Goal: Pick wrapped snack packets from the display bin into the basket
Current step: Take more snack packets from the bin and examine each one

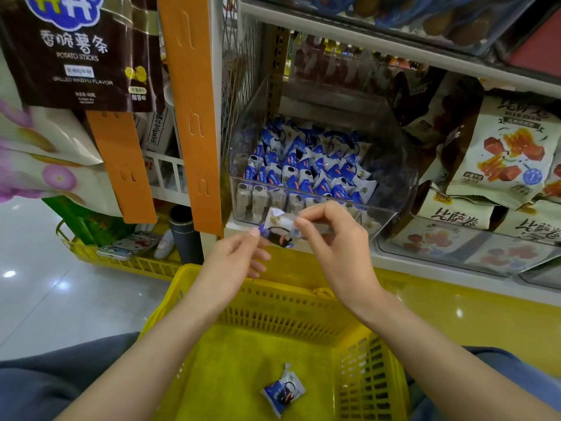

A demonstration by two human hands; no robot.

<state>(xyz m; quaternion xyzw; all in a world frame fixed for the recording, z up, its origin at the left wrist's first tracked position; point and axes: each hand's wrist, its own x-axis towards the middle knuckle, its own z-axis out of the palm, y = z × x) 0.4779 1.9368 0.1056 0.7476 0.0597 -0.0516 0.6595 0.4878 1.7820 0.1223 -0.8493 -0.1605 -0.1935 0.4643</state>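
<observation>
A person's left hand (239, 262) and right hand (334, 238) are holding one small blue-and-white wrapped snack packet (279, 227) between them, above the far rim of a yellow slatted plastic basket (291, 305). The left hand is pinching the packet's left end between thumb and forefinger, its other fingers curling loosely below. The right hand is pinching the right end with its fingertips, the wrist arching over the basket's far wall. A second blue-and-white packet (283, 390) is lying flat on the basket's floor, toward the near right corner. Just beyond the basket, on the shelf above its far rim, a clear plastic display bin (400, 165) is sitting with its front open, and a heap of matching blue-and-white packets (306, 168) is filling its bottom. Beyond the basket to the right, cream-coloured snack bags with red-orange pictures (510, 153) are leaning on the shelf. Beyond the basket to the left, long orange plastic hanging strips (191, 117) are dangling beside a dark brown potato-stick bag (82, 53).
</observation>
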